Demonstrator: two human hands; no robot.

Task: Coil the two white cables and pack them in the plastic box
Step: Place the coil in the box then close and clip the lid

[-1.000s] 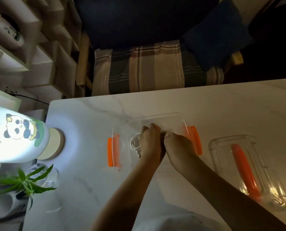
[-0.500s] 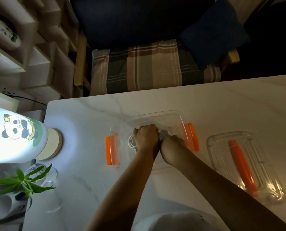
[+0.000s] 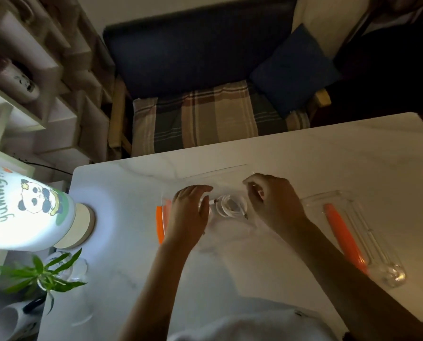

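Because the clear plastic box (image 3: 220,177) sits on the white table (image 3: 328,158) directly in front of the person, both hands work over it. A coiled white cable (image 3: 230,205) lies inside the box between the hands; a 2nd coil, if present, is hidden under the left hand and cannot be confirmed. The left hand (image 3: 189,212) hovers over the box's left end, fingers loosely curved, holding nothing visible, probably to steady the contents. The right hand (image 3: 273,201) arches over the right end, fingers bent downward near the coil; whether it pinches a cable end cannot be told. The lid (image 3: 353,232), with its orange strip, lies apart to the right, presumably awaiting closure. Packing appears nearly complete.
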